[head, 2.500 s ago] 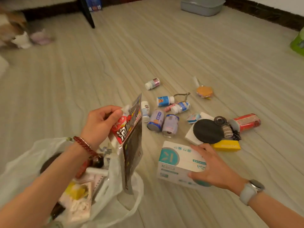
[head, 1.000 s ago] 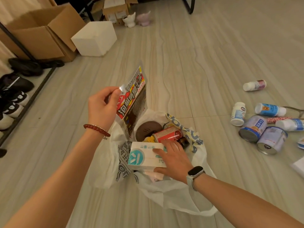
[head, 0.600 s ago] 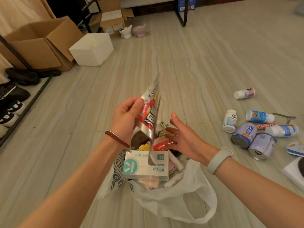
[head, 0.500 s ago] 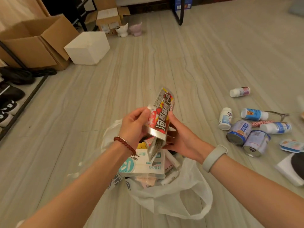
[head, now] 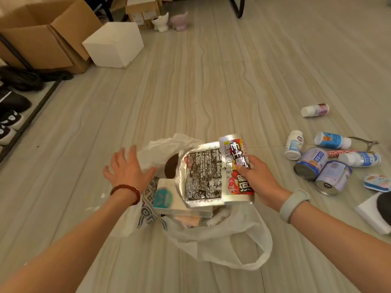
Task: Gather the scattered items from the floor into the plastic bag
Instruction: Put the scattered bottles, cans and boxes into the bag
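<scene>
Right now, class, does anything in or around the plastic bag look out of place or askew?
Yes. The tissue box lies across the plastic bag's mouth rather than down inside, and the foil snack packet, held by the right hand, lies on top of it. Two cans lie tipped on the floor.

Head camera looks down, close over the floor point(head: 211, 81) (single view).

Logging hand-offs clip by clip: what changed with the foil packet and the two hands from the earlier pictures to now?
The foil packet passed from the left hand to the right hand, which now grips its edge and lays it flat over the bag. The left hand let go and spread open beside the bag. The white box, carried in earlier by the right hand, stays in the bag; the cans stay on the floor.
</scene>
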Available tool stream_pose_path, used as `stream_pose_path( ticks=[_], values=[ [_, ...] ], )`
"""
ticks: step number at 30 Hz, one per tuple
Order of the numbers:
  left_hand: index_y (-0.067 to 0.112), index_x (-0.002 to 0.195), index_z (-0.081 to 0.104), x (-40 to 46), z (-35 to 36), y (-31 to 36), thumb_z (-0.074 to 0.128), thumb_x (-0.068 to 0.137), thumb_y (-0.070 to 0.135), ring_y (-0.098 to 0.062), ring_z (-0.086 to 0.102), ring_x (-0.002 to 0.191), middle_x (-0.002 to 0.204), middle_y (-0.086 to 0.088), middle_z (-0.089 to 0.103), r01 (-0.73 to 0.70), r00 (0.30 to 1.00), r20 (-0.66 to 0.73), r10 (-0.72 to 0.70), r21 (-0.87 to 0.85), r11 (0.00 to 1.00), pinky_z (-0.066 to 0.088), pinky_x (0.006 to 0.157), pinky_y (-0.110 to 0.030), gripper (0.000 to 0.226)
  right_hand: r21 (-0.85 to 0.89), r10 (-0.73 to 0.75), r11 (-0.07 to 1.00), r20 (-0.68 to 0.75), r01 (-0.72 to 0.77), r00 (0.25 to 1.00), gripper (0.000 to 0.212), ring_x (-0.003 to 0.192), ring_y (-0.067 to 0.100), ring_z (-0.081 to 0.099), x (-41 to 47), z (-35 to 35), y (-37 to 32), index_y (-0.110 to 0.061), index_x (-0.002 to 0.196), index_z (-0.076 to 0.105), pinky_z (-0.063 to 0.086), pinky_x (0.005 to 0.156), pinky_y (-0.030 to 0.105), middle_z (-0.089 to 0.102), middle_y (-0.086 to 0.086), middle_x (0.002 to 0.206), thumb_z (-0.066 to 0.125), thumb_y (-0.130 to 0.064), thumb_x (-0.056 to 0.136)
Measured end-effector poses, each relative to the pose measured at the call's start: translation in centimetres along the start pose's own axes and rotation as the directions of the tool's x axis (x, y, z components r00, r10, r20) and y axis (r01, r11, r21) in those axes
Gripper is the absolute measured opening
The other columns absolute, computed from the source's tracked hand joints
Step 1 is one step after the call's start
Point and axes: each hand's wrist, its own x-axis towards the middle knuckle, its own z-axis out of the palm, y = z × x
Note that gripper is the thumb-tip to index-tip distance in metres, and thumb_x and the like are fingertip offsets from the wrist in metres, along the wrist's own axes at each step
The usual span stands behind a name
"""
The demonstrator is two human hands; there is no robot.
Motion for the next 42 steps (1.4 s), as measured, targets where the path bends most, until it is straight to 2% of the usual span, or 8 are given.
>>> stream_pose_path(
  ticks=[5, 9, 17, 22, 27, 30, 35, 42],
  values=[
    [0.014, 0.143, 0.006, 0.8, 2.7, -3.8, 0.058, 0.080, 0.050, -0.039, 0.036, 0.128, 0.145, -0.022, 0.031, 0.364, 0.880, 0.414, -0.233, -0.272, 0.891, 0.034, 0.103, -0.049, 0.090, 0.113, 0.169, 0.977, 0.107, -0.181, 0.980, 0.012, 0.078, 0.018, 0.062, 0.4, 3.7, 0.3, -0.013, 0.101, 0.055, 0.051, 0.063, 0.030, 0.064, 0.004, 0.088, 0.050, -0.008, 0.091],
    [0.003, 0.116, 0.053, 0.9, 1.3, -3.1, 0.048, 0.092, 0.025, -0.030, 0.058, 0.096, 0.111, -0.021, 0.062, 0.110, 0.991, 0.118, -0.060, -0.485, 0.868, 0.040, 0.076, -0.030, 0.033, -0.083, 0.202, 0.977, 0.059, -0.197, 0.978, 0.018, 0.091, 0.025, 0.061, 1.2, 6.2, 0.6, -0.011, 0.107, 0.056, 0.051, 0.078, 0.036, 0.063, 0.009, 0.101, 0.050, -0.011, 0.091],
    [0.012, 0.086, 0.057, 0.6, -1.2, -1.3, 0.049, 0.091, 0.018, -0.023, 0.052, 0.073, 0.079, -0.010, 0.059, -0.132, 0.988, -0.146, 0.055, -0.599, 0.790, 0.040, 0.065, -0.030, 0.012, 0.254, 0.246, 0.941, -0.066, -0.222, 0.967, 0.029, 0.103, 0.032, 0.060, 2.8, 12.8, 0.8, -0.013, 0.115, 0.048, 0.051, 0.089, 0.049, 0.060, 0.011, 0.114, 0.049, -0.026, 0.089],
    [0.009, 0.086, 0.057, -0.5, -1.2, -0.6, 0.048, 0.091, 0.016, -0.018, 0.049, 0.068, 0.078, -0.009, 0.057, -0.167, 0.986, -0.113, 0.123, -0.639, 0.751, 0.038, 0.055, -0.011, 0.012, -0.234, 0.070, 0.971, 0.091, -0.047, 0.993, 0.027, 0.057, 0.025, 0.061, 3.1, 13.2, 1.2, -0.012, 0.066, 0.054, 0.051, 0.053, 0.031, 0.068, 0.014, 0.078, 0.048, -0.020, 0.091],
    [0.015, 0.079, 0.055, -0.6, -1.5, -1.1, 0.048, 0.091, 0.015, -0.011, 0.045, 0.062, 0.068, 0.004, 0.053, -0.121, 0.992, -0.067, 0.103, -0.686, 0.717, 0.037, 0.052, -0.009, 0.015, -0.557, -0.349, 0.786, -0.039, 0.269, 0.936, 0.023, 0.083, 0.029, 0.061, 3.3, 11.6, 0.5, -0.011, 0.110, 0.045, 0.044, 0.061, 0.034, 0.063, 0.008, 0.098, 0.047, -0.022, 0.091],
    [0.025, 0.069, 0.053, -0.1, -1.7, -1.8, 0.049, 0.090, 0.015, -0.017, 0.048, 0.069, 0.076, 0.000, 0.055, -0.083, 0.996, -0.046, 0.071, -0.683, 0.726, 0.039, 0.063, -0.026, 0.024, -0.642, -0.684, 0.364, 0.307, 0.674, 0.662, 0.047, 0.107, 0.030, 0.056, 2.1, 10.0, 1.3, -0.015, 0.128, 0.043, 0.052, 0.077, 0.041, 0.055, 0.012, 0.125, 0.052, -0.004, 0.084],
    [0.012, 0.075, 0.051, 0.0, -1.8, -0.9, 0.047, 0.091, 0.015, -0.015, 0.042, 0.062, 0.070, 0.000, 0.048, -0.017, 0.999, 0.009, 0.032, -0.681, 0.732, 0.034, 0.055, -0.025, 0.016, -0.805, -0.411, -0.008, 0.544, 0.593, 0.732, 0.059, 0.142, 0.030, 0.009, 3.0, 9.8, 2.4, -0.017, 0.139, 0.029, 0.013, 0.112, 0.054, 0.017, 0.009, 0.154, 0.048, -0.007, 0.083],
    [0.018, 0.073, 0.046, 0.1, -1.9, -1.2, 0.045, 0.092, 0.021, -0.016, 0.040, 0.058, 0.064, 0.001, 0.044, -0.030, 0.999, 0.000, 0.038, -0.615, 0.788, 0.032, 0.051, -0.028, 0.019, -0.821, -0.623, -0.123, 0.501, 0.558, 0.600, 0.061, 0.123, 0.026, 0.050, 3.4, 10.6, -0.4, -0.018, 0.130, 0.042, 0.034, 0.103, 0.056, 0.061, 0.004, 0.124, 0.065, -0.018, 0.073]
  ],
)
